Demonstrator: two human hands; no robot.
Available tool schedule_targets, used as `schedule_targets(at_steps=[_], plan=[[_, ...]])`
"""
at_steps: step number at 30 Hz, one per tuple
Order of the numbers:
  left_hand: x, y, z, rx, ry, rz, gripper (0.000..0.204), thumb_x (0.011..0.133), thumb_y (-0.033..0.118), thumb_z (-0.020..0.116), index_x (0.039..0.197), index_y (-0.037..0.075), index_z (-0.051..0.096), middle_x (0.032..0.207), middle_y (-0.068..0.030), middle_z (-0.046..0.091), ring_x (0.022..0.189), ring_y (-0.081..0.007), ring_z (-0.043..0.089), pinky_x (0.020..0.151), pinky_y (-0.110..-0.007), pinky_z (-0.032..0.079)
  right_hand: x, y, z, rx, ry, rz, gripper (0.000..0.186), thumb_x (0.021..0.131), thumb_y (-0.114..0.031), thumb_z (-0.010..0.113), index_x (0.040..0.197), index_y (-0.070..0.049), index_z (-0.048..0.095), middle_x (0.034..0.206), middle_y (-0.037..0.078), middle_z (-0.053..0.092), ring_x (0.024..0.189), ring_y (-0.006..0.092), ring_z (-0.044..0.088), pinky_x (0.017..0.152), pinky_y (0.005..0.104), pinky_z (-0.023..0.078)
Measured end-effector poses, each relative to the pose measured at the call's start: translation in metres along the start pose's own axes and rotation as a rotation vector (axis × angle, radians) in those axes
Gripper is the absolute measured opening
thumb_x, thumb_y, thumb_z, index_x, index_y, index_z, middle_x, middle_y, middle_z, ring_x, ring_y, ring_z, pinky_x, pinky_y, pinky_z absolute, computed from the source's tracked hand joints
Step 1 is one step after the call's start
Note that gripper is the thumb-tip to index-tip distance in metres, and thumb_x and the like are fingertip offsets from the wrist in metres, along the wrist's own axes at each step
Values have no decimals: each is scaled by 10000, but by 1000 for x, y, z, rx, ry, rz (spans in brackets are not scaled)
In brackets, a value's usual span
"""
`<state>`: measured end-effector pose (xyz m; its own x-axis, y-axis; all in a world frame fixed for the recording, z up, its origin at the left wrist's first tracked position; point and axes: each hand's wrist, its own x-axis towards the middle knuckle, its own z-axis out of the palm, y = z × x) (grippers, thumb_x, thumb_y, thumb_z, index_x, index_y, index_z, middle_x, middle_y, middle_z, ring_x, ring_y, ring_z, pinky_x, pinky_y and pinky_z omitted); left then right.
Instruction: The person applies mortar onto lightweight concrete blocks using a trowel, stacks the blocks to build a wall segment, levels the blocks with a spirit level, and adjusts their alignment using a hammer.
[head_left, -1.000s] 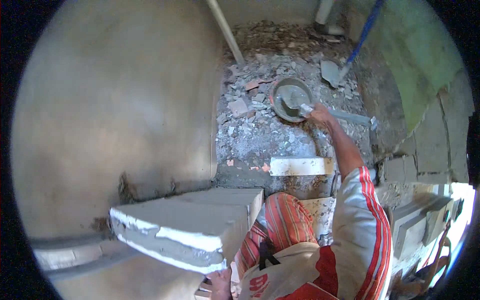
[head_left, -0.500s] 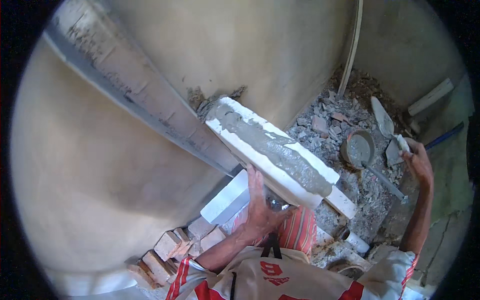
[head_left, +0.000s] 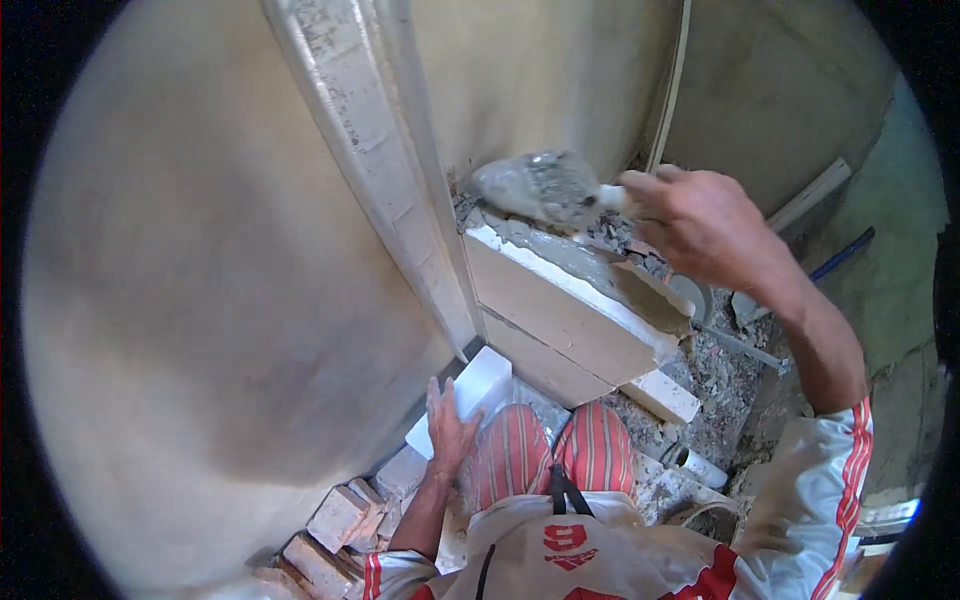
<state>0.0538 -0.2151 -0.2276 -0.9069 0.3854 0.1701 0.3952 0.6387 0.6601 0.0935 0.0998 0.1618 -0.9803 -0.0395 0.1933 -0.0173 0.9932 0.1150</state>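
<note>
My right hand [head_left: 700, 225] is closed around the handle of a trowel [head_left: 540, 190], whose mortar-smeared blade lies over the far end of a low block wall [head_left: 560, 315]. Wet grey mortar [head_left: 635, 280] coats the wall's top, with pale edges showing alongside it. My left hand [head_left: 452, 430] has its fingers stretched out against the near side of a loose white block [head_left: 482, 382]. That block stands at the wall's foot, left of my knees. Whether the left fingers press on it firmly, I cannot tell.
A bucket [head_left: 690, 297] with a tool handle across it stands in rubble beyond the low wall. Broken bricks [head_left: 335, 520] are piled at lower left. A pale upright post [head_left: 370, 130] meets the wall's end. A pipe piece [head_left: 700, 468] lies near my right knee.
My right hand has swung the trowel from beside the bucket leftward to the wall's far end. My left hand has left the low wall and come down to the loose white block.
</note>
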Motion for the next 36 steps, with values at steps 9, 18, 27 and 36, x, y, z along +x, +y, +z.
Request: schedule_targets(at_steps=[9,18,27,36], plan=[[-16,-80,29,247,-253,-124,870,772,377,746,1422,-9,316,1449,-296,325,1344,-424,322,1111,-512,234,6,-44,10,-347,118,-71,316,780,-88,606,1075,-5,529,875,165,595,845,307,659,648,396,554],[6,-65,23,367,-373,-161,973,684,350,824,1425,-6,303,1303,-247,478,1212,-387,454,1022,-517,322,14,-49,19,-296,37,8,343,789,-94,613,1103,6,519,897,176,599,847,317,660,653,400,560],[6,-78,26,405,-367,-168,1065,632,405,845,1430,-18,280,1228,-200,510,1132,-350,492,945,-505,373,27,-13,-11,95,-218,74,416,843,-260,656,1155,13,618,984,193,675,903,376,649,836,451,499],[8,-80,31,402,-375,-182,1065,616,419,844,1430,2,298,1269,-216,494,1209,-363,466,1009,-513,331,50,-13,-23,270,-571,157,419,846,-303,644,1098,32,645,725,121,628,604,190,607,545,344,523]])
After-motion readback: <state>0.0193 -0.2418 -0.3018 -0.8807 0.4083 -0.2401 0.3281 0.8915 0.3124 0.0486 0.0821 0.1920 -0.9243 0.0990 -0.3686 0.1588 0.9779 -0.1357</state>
